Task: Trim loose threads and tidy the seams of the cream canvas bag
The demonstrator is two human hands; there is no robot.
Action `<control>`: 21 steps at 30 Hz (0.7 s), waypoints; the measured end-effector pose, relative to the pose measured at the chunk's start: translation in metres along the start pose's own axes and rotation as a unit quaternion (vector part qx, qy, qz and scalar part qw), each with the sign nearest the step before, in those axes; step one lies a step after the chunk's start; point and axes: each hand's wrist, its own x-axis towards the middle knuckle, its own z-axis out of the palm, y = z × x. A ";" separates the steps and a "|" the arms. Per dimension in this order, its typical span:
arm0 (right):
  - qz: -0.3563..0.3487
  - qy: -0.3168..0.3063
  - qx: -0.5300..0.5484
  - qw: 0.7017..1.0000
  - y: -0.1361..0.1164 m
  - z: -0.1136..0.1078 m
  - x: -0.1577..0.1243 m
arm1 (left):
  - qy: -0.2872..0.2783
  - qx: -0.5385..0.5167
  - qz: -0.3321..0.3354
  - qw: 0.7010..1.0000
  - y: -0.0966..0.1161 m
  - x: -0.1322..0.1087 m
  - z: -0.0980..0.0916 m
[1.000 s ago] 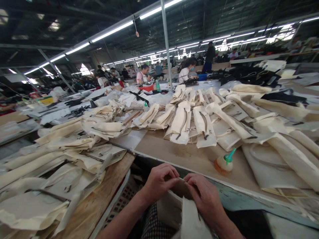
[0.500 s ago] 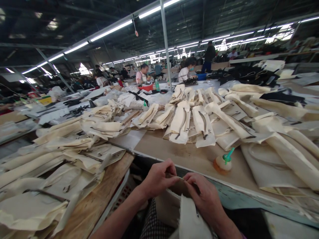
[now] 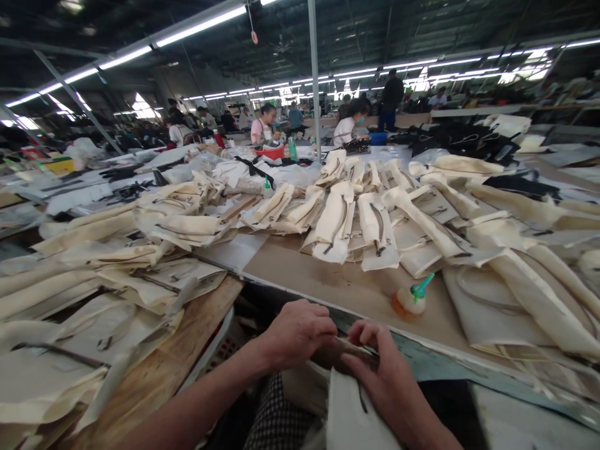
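Note:
A cream fabric piece with a brownish upper edge lies over my lap at the bottom centre. My left hand is closed on the left part of that edge, its fingers curled over. On the right, my right hand pinches the same edge between thumb and fingers. A short dark strip shows on the cream fabric below my right hand. Beyond my hands, on the brown table, stands a small round bottle with a green nozzle.
Cream fabric pieces with dark zips cover the far table. More pieces lie on the wooden board at left. A perforated basket sits below the board. People work farther back beyond a metal post.
My left hand has turned over the edge, its fingers now curled further over it. My right hand has shifted slightly right, its fingers more raised. The view has moved a little to the right.

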 end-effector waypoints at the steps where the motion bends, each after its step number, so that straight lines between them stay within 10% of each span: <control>1: 0.025 -0.011 -0.014 1.000 0.001 -0.003 -0.004 | -0.004 -0.006 0.007 1.000 0.000 0.001 -0.001; 21: 0.020 -0.206 0.031 0.978 -0.001 -0.040 -0.006 | -0.043 -0.113 0.132 0.984 -0.029 0.001 -0.002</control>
